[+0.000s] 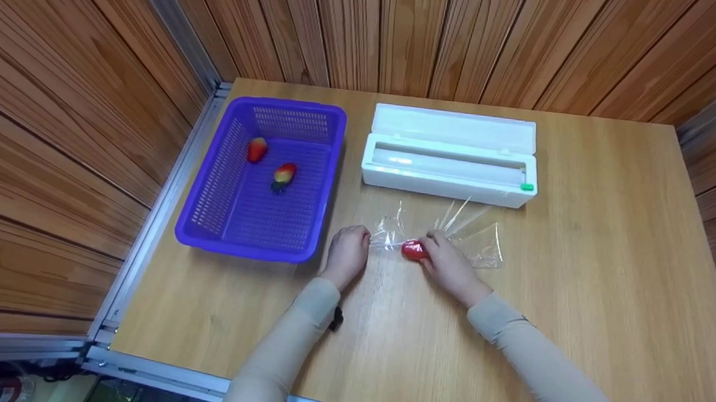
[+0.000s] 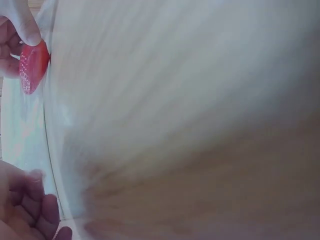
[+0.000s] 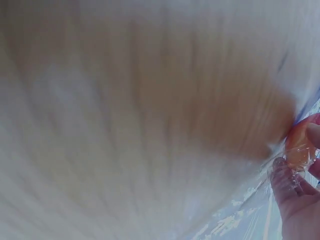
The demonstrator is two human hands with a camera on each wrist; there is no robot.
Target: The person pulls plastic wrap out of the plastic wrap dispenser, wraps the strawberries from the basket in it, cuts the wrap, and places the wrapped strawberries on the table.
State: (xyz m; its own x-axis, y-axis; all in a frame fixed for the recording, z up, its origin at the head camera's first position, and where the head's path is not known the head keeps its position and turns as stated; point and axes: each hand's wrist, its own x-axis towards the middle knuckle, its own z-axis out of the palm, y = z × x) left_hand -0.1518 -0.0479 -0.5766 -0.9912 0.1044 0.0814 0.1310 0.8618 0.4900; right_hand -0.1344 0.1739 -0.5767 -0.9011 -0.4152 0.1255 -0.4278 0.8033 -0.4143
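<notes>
A red strawberry [image 1: 413,250] lies in clear plastic wrap [image 1: 483,246] spread over the table in front of the white box. My right hand [image 1: 450,266] grips the strawberry from the right, thumb and fingers around it; the right wrist view shows film crumpled over the strawberry [image 3: 300,145]. To its left, my left hand [image 1: 348,254] pinches the wrap's left end, from which the film runs across to the fruit. In the left wrist view the left hand's fingers [image 2: 32,205] are curled beside the film, and the strawberry [image 2: 34,67] appears glossy and seeded.
A purple basket [image 1: 256,254] holding two strawberries stands at the left. Behind the hands is a white wrap dispenser box [image 1: 443,183], its lid [image 1: 455,125] raised, with a green slider [image 1: 526,187] at the right end. Wood-panelled walls [image 1: 431,41] enclose the table [image 1: 609,266].
</notes>
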